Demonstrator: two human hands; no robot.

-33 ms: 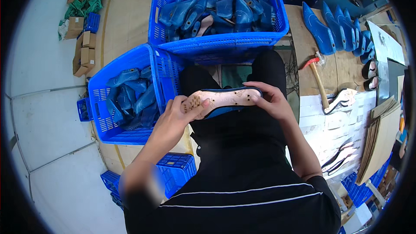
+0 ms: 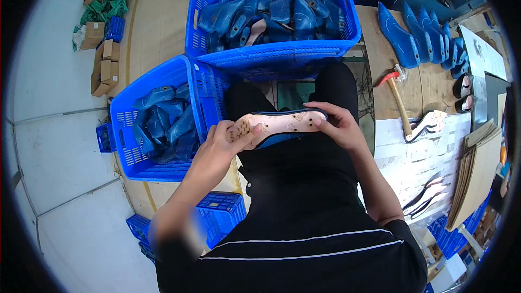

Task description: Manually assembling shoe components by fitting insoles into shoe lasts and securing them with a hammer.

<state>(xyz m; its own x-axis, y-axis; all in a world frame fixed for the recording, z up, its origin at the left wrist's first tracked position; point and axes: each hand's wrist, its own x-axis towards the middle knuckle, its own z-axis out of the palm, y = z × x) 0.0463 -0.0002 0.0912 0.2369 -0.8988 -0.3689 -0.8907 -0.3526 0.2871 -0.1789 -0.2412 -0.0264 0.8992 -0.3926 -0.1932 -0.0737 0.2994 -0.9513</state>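
Above my lap I hold a pale pink shoe insole (image 2: 281,122) with a dark edge, small dark holes and a patterned patch at its wide end. Blue of a shoe last (image 2: 278,139) shows beneath its lower edge. My left hand (image 2: 218,142) is closed round the wide end, thumb pressed on the top face. At the narrower end, my right hand (image 2: 343,129) grips between thumb and fingers, the thumb lying on the surface. The fingers under the insole are partly hidden.
Blue crates (image 2: 274,49) (image 2: 154,171) full of blue shoe lasts stand ahead and to the left. On the right-hand bench, a row of lasts (image 2: 399,35), a red-headed hammer (image 2: 402,106), more insoles (image 2: 429,125) and stacked boards (image 2: 475,173) lie. Cardboard boxes (image 2: 106,68) sit far left.
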